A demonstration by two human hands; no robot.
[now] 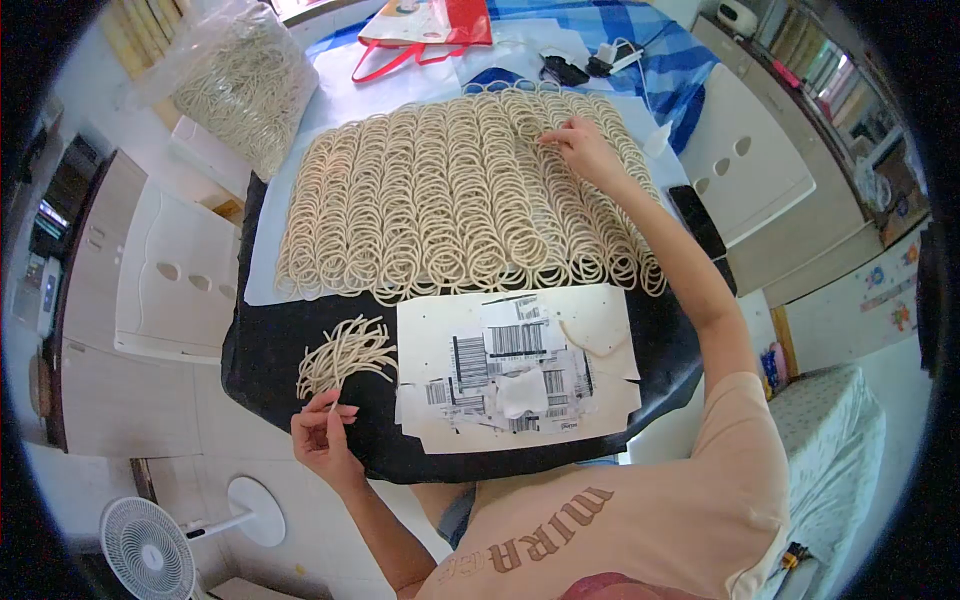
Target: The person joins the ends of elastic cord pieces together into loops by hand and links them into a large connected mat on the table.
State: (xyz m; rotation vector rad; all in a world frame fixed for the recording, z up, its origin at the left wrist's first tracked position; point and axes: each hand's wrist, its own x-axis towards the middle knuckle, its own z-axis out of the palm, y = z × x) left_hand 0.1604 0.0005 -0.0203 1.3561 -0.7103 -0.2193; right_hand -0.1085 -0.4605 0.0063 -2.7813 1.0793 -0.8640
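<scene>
Many beige rings [420,190] lie in overlapping rows on a pale sheet over the table. My right hand [585,150] reaches over the upper right part of the rows, its fingers pinched at the rings; what they hold is too small to tell. At the table's front left edge, my left hand [328,430] pinches the end of a thin beige strip. Just above it lies a loose pile of beige strips [350,352] on the black cloth. Beside the pile is a white board [610,350] with barcode labels and a small white piece [522,393] on it; one curved strip rests at its upper right.
A clear bag [245,90] full of beige strips stands at the back left. A red and white bag [430,22] lies at the back, near cables and a charger. A black phone [697,222] is at the right edge. White chairs flank the table; a fan [150,555] stands lower left.
</scene>
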